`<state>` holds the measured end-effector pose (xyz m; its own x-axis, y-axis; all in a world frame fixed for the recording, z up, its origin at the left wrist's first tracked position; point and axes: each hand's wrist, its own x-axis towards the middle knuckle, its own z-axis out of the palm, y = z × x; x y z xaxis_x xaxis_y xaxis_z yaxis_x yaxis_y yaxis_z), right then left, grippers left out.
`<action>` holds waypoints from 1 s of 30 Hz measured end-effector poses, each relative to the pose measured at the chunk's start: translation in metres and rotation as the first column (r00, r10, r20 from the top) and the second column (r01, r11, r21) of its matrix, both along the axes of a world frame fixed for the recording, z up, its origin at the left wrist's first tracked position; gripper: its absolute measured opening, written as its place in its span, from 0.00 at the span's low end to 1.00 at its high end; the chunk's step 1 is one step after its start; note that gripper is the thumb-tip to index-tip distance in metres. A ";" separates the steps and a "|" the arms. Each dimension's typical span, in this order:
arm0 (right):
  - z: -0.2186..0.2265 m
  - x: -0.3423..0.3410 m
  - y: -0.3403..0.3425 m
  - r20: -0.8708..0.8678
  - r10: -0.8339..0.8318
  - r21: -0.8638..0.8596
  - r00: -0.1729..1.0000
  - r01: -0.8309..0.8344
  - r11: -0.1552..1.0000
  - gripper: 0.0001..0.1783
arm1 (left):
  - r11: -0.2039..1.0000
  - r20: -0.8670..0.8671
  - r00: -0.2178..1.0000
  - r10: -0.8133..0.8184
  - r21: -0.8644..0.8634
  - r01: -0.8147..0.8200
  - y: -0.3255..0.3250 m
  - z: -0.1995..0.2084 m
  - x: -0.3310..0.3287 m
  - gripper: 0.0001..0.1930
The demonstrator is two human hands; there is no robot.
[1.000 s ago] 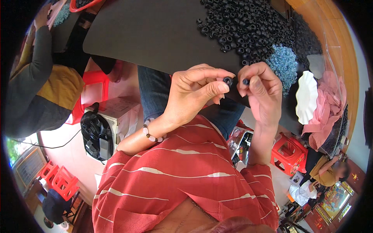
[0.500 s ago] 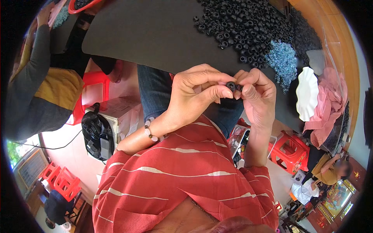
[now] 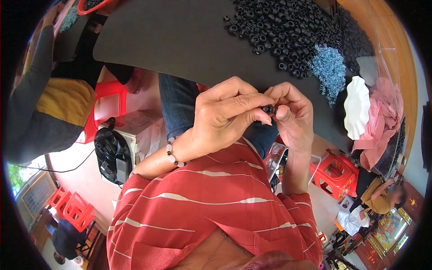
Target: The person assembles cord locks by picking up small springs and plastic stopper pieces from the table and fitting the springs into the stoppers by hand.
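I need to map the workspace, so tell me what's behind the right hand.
Behind the right hand shows the dark tabletop, with a heap of black hollow pieces beyond. Whatever the hand directly covers, including part of the tabletop's edge, cannot be seen.

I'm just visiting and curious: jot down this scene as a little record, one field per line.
Left hand: pinches a small black hollow piece
Right hand: fingers at that piece's right side; exact grip hidden
Left wrist: beaded bracelet
Table: dark top
Heaps: black hollow pieces, with tiny light-blue pieces beside them
Right side: white wavy-rimmed dish next to pink cloth
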<state>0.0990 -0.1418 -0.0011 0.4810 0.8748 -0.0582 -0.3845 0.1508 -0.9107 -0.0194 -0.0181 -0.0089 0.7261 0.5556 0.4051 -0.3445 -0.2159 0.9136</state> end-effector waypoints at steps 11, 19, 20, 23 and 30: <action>0.001 -0.003 -0.002 -0.134 0.224 0.097 0.965 -0.212 0.973 0.22 | 0.927 0.022 0.999 0.029 0.374 -0.035 0.006 0.009 -0.008 0.20; 0.014 -0.009 0.004 -0.065 0.195 0.085 0.979 -0.189 0.978 0.21 | 0.935 0.109 0.993 0.042 0.346 -0.077 0.000 0.009 -0.005 0.19; 0.012 -0.007 0.003 -0.063 0.192 0.085 0.979 -0.186 0.979 0.21 | 0.933 0.097 0.994 0.042 0.353 -0.074 0.001 0.007 -0.004 0.19; 0.008 -0.002 0.003 -0.038 0.214 0.039 0.976 -0.213 0.976 0.22 | 0.940 0.075 0.994 0.075 0.327 -0.095 0.001 0.003 0.001 0.19; 0.002 0.006 0.002 -0.099 0.125 0.036 0.987 -0.122 0.992 0.26 | 0.973 0.074 0.991 0.115 0.192 -0.127 0.000 -0.002 0.013 0.17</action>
